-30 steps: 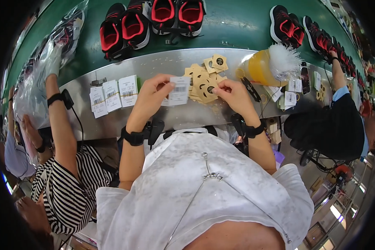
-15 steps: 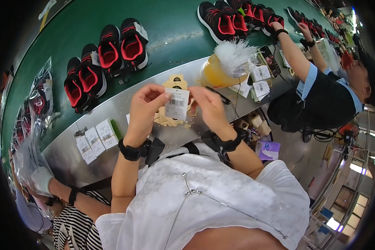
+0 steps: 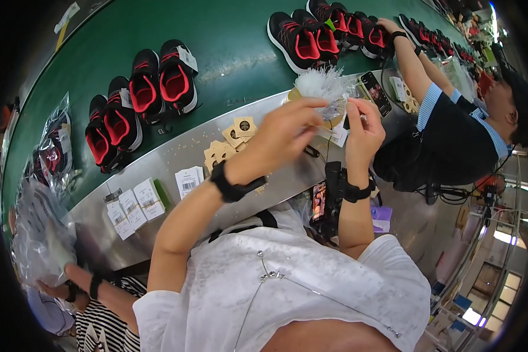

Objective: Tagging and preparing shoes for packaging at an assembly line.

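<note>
- White strands point(image 3: 321, 84) bunch at one o'clock.
- Left hand point(image 3: 287, 134), blurred, and right hand point(image 3: 366, 134) converge there; cannot tell whether either grips.
- Strand-picking seems underway; freeing one calls for a fine pinch.

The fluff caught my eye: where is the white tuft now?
In the head view, the white tuft is above and right of centre, just beyond the left hand and right hand and left of the nearby phone.

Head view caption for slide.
Left hand and right hand near a white fibre bundle, black and red shoes on green surface beyond.
</note>
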Available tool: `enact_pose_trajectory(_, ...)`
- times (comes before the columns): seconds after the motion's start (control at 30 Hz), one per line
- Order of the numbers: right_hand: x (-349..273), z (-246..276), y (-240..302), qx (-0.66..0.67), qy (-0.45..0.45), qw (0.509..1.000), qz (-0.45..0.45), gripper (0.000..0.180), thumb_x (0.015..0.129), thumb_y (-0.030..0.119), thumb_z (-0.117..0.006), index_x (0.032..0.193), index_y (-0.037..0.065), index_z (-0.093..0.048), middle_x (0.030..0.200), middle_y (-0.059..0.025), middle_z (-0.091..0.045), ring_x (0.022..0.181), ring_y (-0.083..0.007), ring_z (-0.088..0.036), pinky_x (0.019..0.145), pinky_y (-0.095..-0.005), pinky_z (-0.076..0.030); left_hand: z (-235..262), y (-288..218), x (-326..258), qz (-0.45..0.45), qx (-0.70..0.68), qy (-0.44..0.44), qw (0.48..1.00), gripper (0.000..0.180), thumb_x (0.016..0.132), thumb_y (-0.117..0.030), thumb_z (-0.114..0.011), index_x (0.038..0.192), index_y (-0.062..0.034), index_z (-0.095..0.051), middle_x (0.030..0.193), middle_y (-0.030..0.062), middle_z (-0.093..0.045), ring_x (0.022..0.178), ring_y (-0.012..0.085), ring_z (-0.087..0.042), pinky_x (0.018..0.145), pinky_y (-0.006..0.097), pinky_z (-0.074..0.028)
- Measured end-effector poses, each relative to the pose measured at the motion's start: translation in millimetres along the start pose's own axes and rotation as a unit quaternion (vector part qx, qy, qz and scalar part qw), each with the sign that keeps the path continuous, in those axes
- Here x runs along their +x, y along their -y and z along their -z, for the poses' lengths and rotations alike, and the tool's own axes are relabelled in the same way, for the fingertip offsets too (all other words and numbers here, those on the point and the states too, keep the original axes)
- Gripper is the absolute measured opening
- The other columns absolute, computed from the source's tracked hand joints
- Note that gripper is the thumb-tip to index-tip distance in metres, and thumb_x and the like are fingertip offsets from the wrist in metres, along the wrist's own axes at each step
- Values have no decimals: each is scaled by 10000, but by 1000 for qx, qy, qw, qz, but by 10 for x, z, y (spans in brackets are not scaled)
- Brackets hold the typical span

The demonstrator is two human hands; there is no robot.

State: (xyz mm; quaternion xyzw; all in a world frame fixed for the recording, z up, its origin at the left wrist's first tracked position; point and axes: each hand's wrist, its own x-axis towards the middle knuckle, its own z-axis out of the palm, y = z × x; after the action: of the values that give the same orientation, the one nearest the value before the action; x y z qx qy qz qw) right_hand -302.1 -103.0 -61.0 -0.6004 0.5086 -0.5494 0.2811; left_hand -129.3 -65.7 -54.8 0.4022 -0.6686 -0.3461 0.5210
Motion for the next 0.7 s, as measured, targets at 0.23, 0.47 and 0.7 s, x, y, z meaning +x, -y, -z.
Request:
enact_pose_trajectory(0.23, 123, 270, -174, 164, -105, 978, -69, 133, 895, 73, -516, 1013, 13, -518, 777, -14, -569, 634, -42, -442, 567, -187, -353, -230, 55, 65, 7, 4, -13, 1000, 153, 736, 100, -543, 865, 17, -532, 1088, 111, -563, 857, 211, -587, 715, 279, -492)
enact_pose_trajectory(0.47, 139, 249, -264, 141, -7, 981, -132, 289, 850, 62, -595, 1128, -15, -576, 851, -2, -574, 774, -71, -509, 720, -197, -406, -211, 43, 118, 28, -5, 16, 999, 160, 737, 94, -546, 875, 17, -528, 1122, 115, -555, 871, 219, -589, 741, 276, -492)
enact_pose_trajectory(0.7, 262, 257, -244, 50, 21, 983, -173, 212, 837, 63, -614, 1031, -25, -617, 921, -29, -622, 786, -63, -529, 688, -197, -413, -555, 146, 320, -20, 2, 37, 999, 135, 744, 72, -530, 862, 7, -530, 1238, 148, -527, 882, 286, -603, 707, 324, -486)
